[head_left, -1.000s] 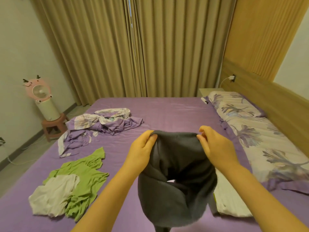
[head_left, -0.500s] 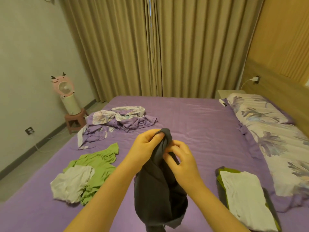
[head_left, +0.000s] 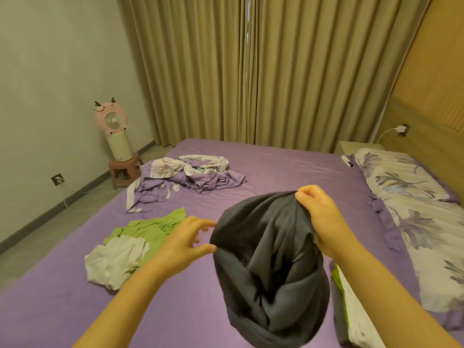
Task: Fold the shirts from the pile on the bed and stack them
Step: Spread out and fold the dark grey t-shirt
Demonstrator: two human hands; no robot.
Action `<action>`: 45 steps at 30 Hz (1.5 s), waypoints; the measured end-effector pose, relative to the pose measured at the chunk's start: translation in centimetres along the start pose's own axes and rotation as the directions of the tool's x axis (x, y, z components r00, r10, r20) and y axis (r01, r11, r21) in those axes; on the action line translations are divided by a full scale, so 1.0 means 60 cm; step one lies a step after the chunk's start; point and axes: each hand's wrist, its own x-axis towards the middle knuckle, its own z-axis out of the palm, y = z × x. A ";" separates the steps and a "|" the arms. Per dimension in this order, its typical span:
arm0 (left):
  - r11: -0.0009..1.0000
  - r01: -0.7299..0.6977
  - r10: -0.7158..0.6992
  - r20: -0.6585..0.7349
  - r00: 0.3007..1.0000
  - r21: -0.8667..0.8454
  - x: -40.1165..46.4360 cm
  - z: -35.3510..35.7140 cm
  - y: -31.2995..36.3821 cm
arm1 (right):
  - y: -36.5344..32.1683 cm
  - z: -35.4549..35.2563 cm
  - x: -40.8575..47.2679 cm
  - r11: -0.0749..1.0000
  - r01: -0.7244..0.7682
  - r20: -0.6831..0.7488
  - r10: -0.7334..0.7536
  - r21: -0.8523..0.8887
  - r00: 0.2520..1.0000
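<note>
A dark grey shirt (head_left: 268, 267) hangs bunched in the air over the purple bed (head_left: 288, 172). My right hand (head_left: 319, 212) pinches its top edge at the upper right. My left hand (head_left: 187, 241) is at the shirt's left edge with fingers loosely spread, the thumb and fingertips touching the fabric without a plain grip. A pile of unfolded shirts, green (head_left: 148, 227) and white (head_left: 115, 259), lies at the left. A folded stack with a white shirt on top (head_left: 356, 310) lies at the lower right, partly hidden behind the grey shirt and my right arm.
A crumpled purple floral sheet (head_left: 185, 179) lies further back on the bed. Floral pillows (head_left: 411, 209) line the right side by the wooden headboard. A pink fan (head_left: 113, 129) stands on a stool by the left wall. Curtains close the far wall.
My hands, together at the shirt's top half a second ago, have moved apart. The right hand keeps the top edge while the left has slid down to the left edge, spreading the shirt open.
</note>
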 end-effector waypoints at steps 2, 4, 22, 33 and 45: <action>0.980 -0.186 0.175 -0.148 0.973 -0.064 -0.007 0.016 0.040 | -0.009 0.004 0.002 0.993 -0.074 0.020 0.072 0.092 0.997; 0.929 -0.361 0.339 -0.201 0.919 -0.081 -0.008 0.030 0.098 | -0.014 0.011 0.000 0.988 -0.112 0.050 0.107 0.111 0.993; 0.765 0.038 -0.039 0.013 0.999 -0.643 0.053 0.054 0.201 | 0.120 -0.017 -0.109 0.949 0.187 0.211 -0.134 -0.253 0.968; 0.635 0.034 -0.218 -0.137 0.966 -0.772 0.064 0.001 0.178 | 0.133 -0.097 -0.060 0.950 -0.098 0.064 0.083 0.295 0.995; 0.436 0.157 -0.286 0.029 0.958 -0.886 0.076 0.005 0.224 | 0.117 -0.003 -0.098 0.914 0.321 -0.004 -0.332 -0.247 0.943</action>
